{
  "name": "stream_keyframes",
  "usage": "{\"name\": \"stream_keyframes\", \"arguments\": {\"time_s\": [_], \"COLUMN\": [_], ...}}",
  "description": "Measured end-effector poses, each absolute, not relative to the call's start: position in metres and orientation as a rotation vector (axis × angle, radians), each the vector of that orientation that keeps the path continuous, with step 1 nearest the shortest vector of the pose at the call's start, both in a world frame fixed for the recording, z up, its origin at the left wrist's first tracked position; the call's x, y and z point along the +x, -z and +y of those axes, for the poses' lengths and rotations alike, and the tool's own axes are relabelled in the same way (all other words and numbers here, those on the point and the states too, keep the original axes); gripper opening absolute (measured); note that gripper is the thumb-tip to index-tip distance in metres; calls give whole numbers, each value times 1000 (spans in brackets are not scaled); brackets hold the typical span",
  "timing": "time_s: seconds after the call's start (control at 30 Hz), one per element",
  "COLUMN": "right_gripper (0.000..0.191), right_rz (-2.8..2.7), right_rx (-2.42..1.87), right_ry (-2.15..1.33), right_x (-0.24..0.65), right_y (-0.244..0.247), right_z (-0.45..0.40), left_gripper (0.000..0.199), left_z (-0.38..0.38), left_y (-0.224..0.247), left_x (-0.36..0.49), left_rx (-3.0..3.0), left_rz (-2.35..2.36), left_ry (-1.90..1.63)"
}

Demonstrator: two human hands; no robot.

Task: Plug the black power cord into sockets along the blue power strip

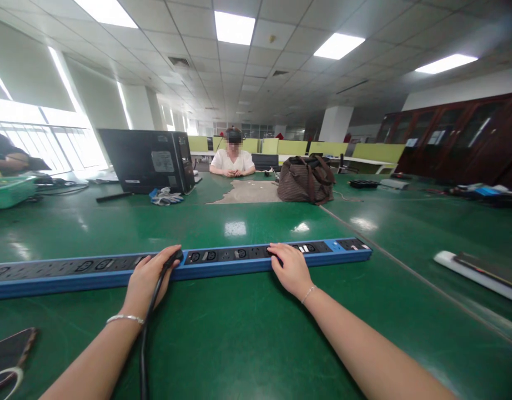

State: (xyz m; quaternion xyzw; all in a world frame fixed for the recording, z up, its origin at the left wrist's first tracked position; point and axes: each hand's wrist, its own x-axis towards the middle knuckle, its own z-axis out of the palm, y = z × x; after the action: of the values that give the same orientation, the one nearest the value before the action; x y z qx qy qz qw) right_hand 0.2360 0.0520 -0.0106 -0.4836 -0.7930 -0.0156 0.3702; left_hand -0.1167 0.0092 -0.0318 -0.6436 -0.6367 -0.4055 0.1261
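Note:
A long blue power strip (222, 269) with black sockets lies across the green table and runs out of view at the left. My left hand (150, 278) is closed on a black power cord's plug (177, 257), held against the top of the strip. From it the black power cord (144, 344) hangs toward the bottom edge of the view. Farther right, my right hand (291, 269) grips the strip, its fingers over the top and thumb by the front side. Whether the plug sits in a socket is hidden by my fingers.
Behind the strip are a black computer case (143, 161), patterned gloves (166, 196) and a brown bag (304, 180). A person (232, 161) sits across the table. At left stand a green basket (12, 193) and a phone-like dark slab (10, 353); a white-edged bar (481, 275) lies right.

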Motion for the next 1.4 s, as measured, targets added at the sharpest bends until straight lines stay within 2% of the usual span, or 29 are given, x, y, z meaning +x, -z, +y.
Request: {"name": "stream_keyframes", "arguments": {"time_s": [0.37,0.5,0.6,0.87,1.1,1.4], "right_gripper": [27,27,27,28,28,28], "right_rz": [-2037,-2031,-2027,-2034,-2047,-2044], "right_rx": [-1258,-1265,-1265,-1250,-1246,-1224], "right_ry": [31,23,20,18,8,16], "right_x": [236,236,236,237,237,238], "right_y": [9,10,10,12,13,13], "right_z": [52,52,52,54,56,56], "left_gripper": [36,40,40,40,38,37], "left_z": [-2,-12,-14,-2,-13,-13], "left_y": [11,-6,-11,7,-9,-3], "left_x": [-106,-101,-100,-106,-97,-99], "left_rx": [-1901,-1623,-1633,-1887,-1969,-2002], "left_rz": [-1957,-2168,-2234,-2022,-2057,-1976], "left_ry": [1192,1329,1242,1043,840,971]}}
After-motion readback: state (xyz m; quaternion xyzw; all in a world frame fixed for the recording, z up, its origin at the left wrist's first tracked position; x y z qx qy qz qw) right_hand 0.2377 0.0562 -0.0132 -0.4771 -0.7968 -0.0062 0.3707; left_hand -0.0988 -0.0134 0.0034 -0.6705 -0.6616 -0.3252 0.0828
